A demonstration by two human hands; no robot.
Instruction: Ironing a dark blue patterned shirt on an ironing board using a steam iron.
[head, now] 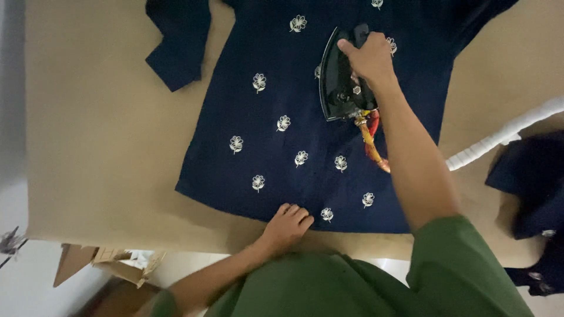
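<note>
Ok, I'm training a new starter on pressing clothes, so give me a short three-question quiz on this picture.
1. True or false: the right hand grips the black iron on the navy garment.
2. Where does the left hand rest?
A. on the garment's near hem
B. on the iron's cord
C. on the sleeve
3. What motif is embroidered on the fabric?

Key: 1 true. 2 A. 3 small white flowers.
</note>
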